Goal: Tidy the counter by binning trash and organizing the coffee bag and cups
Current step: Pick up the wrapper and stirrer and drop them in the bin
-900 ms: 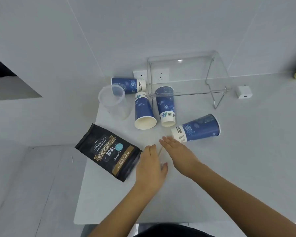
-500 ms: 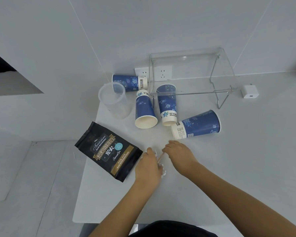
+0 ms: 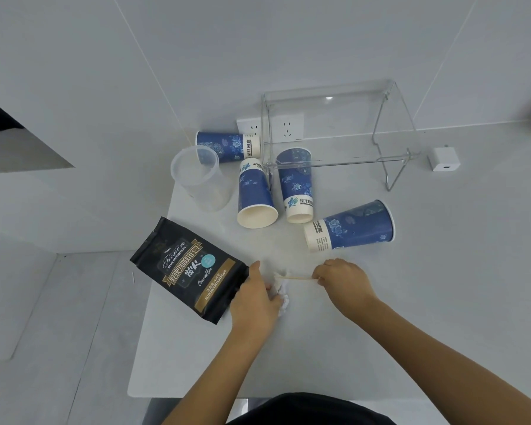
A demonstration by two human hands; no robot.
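Head view, items as found.

Counter [image 3: 442, 302]: pale grey, flat slab; bears everything listed below.

Left hand [image 3: 253, 302]: palm down, fingers curled over a crumpled white paper scrap [image 3: 282, 291] that lies on the counter just beside the bag; the paper shows past the fingers.

Right hand [image 3: 342, 280]: fingers curled, pinching one end of a thin pale wooden stir stick [image 3: 295, 277]; the stick's far end reaches over the paper scrap towards the left hand.

Black foil coffee bag with gold label [image 3: 190, 273]: lying flat at the counter's left edge, its right side touching or just under the left hand.

Blue printed paper cups, four, all on their sides: one against the wall [image 3: 227, 146], one with its open mouth towards the camera [image 3: 255, 194], one partly under the rack [image 3: 296, 185], one lying apart to the right [image 3: 350, 230].

Clear plastic cup [image 3: 201, 179]: upright, at the back left, near the wall cup.

Clear acrylic rack with wire legs [image 3: 337, 124]: standing at the back. White plug adapter [image 3: 443, 158]: beside it.

Step in hand, by judgement: gathering the trash, paper and stick. No bin is visible. Next move calls for lifting both pieces together without dropping the stick, then carrying them off the counter; bag and cups are not yet sorted.
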